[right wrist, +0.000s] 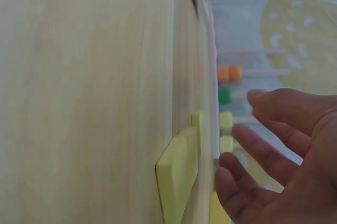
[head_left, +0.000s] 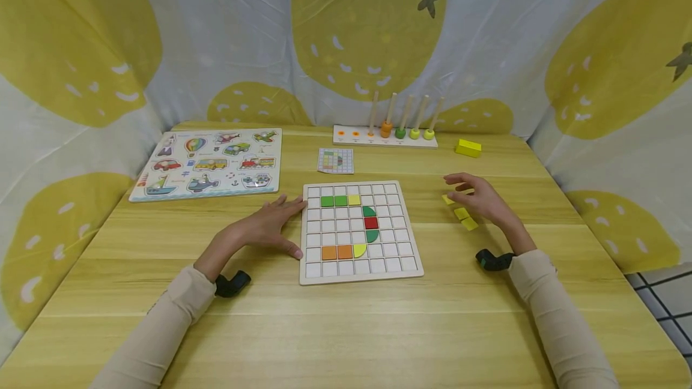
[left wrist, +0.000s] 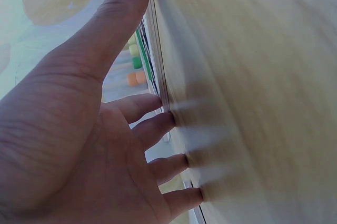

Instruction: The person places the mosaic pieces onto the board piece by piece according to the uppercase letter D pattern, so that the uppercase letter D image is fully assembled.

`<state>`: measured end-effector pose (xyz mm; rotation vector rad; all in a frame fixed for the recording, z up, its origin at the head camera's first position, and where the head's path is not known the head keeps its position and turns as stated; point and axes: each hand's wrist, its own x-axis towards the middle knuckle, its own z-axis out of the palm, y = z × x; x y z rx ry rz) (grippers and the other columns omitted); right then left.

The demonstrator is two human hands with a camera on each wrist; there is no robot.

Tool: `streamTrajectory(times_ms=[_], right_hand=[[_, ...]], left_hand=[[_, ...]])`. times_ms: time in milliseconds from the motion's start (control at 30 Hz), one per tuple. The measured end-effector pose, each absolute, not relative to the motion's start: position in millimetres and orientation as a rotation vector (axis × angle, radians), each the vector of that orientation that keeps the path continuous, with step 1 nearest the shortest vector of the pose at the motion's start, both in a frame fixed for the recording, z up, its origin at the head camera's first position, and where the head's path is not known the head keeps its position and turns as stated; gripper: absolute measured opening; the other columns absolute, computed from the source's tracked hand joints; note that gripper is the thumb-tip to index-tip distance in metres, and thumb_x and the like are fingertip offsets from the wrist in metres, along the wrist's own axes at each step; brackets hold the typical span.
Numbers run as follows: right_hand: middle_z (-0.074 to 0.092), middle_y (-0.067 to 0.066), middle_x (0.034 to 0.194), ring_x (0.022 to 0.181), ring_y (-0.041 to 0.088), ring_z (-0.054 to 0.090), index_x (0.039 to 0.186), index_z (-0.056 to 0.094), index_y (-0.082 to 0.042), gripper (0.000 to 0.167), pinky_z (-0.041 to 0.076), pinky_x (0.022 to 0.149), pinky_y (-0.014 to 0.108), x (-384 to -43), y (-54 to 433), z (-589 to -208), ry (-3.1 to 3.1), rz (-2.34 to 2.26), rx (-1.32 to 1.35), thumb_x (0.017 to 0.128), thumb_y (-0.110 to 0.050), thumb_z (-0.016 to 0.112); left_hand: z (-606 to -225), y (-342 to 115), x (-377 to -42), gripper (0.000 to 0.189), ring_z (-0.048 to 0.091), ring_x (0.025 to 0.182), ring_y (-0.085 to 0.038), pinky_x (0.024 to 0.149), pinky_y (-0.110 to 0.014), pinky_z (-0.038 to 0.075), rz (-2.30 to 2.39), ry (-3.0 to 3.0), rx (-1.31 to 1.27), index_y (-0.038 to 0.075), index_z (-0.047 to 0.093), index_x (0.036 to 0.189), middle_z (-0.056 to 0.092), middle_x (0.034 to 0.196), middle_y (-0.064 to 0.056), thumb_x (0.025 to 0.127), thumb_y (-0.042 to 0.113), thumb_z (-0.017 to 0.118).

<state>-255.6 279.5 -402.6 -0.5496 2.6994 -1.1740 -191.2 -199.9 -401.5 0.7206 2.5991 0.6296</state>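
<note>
A white gridded board lies flat on the table. My left hand is spread at its left side, thumb and fingertips at the edge; in the left wrist view its fingers reach down to the tabletop. On the grid are two green squares, a yellow square, a red square between two green rounded pieces, two orange squares and a yellow rounded piece. My right hand hovers with loosely bent fingers over several yellow tiles, holding nothing visible.
A small pattern card lies behind the board. Farther back stands a peg stacker with coloured rings. At the far left is a vehicle picture puzzle; a yellow block sits at the back right. Fruit-print curtains surround the table.
</note>
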Motion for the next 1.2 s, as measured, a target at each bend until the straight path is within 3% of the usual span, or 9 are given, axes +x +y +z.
streamTrajectory(times_ms=[467,767,1200], right_hand=[[0.055,0.030,0.125,0.100,0.035,0.056,0.125,0.055,0.012,0.035,0.047,0.078,0.025,-271.0,295.3,-412.0,2.651,-1.044,-0.649,0.091,0.005,0.056],[0.059,0.025,0.113,0.082,0.022,0.046,0.120,0.060,0.009,0.031,0.041,0.068,0.025,-275.9,296.1,-416.1,2.687,-0.965,-0.631,0.089,0.004,0.060],[0.060,0.018,0.101,0.087,0.024,0.055,0.118,0.059,0.006,0.029,0.047,0.073,0.026,-274.3,295.5,-416.1,2.693,-0.990,-0.564,0.094,-0.009,0.061]], left_hand=[[-400.9,-199.8,-190.6,0.111,0.001,0.143,-0.047,0.110,-0.067,0.006,0.627,2.599,0.718,0.004,0.023,0.152,0.016,0.158,-0.019,0.070,0.053,0.080],[-401.0,-199.9,-191.0,0.111,0.000,0.143,-0.047,0.110,-0.067,0.005,0.630,2.593,0.720,0.004,0.023,0.152,0.016,0.158,-0.018,0.070,0.053,0.080],[-401.2,-200.1,-191.0,0.111,0.000,0.143,-0.048,0.110,-0.068,0.005,0.636,2.596,0.717,0.004,0.024,0.152,0.016,0.158,-0.018,0.069,0.054,0.080]])
